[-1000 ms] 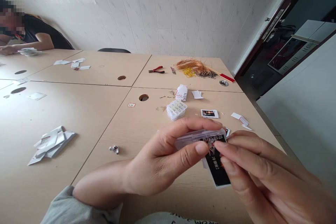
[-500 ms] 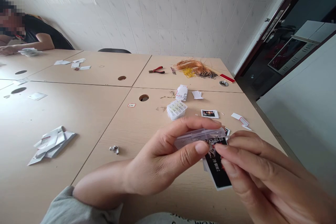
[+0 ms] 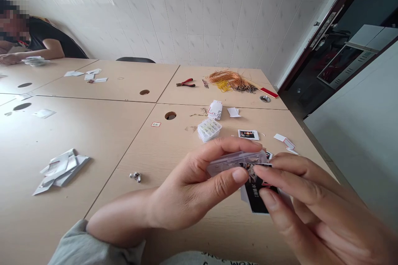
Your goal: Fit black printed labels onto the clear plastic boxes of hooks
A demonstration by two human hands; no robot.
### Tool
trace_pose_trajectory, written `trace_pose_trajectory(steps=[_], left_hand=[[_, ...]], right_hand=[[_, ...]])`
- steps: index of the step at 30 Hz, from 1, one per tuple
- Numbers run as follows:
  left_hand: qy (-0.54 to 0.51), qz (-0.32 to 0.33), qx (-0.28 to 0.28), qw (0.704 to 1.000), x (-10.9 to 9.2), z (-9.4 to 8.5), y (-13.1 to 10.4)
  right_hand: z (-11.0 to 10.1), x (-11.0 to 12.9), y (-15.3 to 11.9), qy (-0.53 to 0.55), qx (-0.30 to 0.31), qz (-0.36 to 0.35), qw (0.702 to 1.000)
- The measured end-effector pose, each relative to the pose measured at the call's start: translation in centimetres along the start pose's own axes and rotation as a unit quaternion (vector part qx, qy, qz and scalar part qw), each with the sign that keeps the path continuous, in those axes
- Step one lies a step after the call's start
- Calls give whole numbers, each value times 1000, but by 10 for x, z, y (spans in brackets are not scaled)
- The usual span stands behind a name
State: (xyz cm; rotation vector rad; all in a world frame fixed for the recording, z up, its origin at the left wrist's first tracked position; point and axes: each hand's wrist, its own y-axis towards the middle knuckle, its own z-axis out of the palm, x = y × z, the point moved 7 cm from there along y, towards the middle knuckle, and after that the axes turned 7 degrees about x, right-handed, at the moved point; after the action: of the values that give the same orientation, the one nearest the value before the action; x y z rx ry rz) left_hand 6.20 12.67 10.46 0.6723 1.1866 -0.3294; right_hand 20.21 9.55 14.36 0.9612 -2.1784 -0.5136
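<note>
A clear plastic case [image 3: 228,162] is held in my left hand [image 3: 192,188], between the fingers above and the thumb below. Against the near side of the case lies a black printed card [image 3: 256,194] with white lettering. My right hand [image 3: 314,203] pinches this card between thumb and forefinger, and part of its face is covered by the fingers. Beyond my hands, a stack of clear cases [image 3: 209,129] sits beside a pile of white cards [image 3: 215,109]. Another dark printed card [image 3: 248,134] lies to the right of the stack.
Red-handled pliers [image 3: 185,83] and a bundle of copper-coloured wires [image 3: 228,78] lie at the back. White packets [image 3: 62,169] are at the left, crumpled foil [image 3: 135,177] near my left forearm. A person [image 3: 43,39] sits at the far left.
The black card has shifted up and turned slightly against the case, and the fingers of my right hand have moved with it. My left hand and the case have barely moved.
</note>
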Motion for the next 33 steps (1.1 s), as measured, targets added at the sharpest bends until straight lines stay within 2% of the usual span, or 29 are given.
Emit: trace_pose_trajectory(steps=[3,19,25,28,33], left_hand=[[6,-7,2,1000,0,-1,1],[67,10,-10,998,1,-5,0],[66,11,-8,998,-2,-2,-1],[63,9,-12,998,-3,-2,0],[61,6,-23,998,-3,-3,0]], right_hand=[[3,-2,0,7,-7,26,1000],[7,-7,-4,19,-11,50,998],[2,-1,-4,4,-45,27,999],[1,-2,-2,-8,-12,44,999],[-1,0,0,5,-11,19,1000]])
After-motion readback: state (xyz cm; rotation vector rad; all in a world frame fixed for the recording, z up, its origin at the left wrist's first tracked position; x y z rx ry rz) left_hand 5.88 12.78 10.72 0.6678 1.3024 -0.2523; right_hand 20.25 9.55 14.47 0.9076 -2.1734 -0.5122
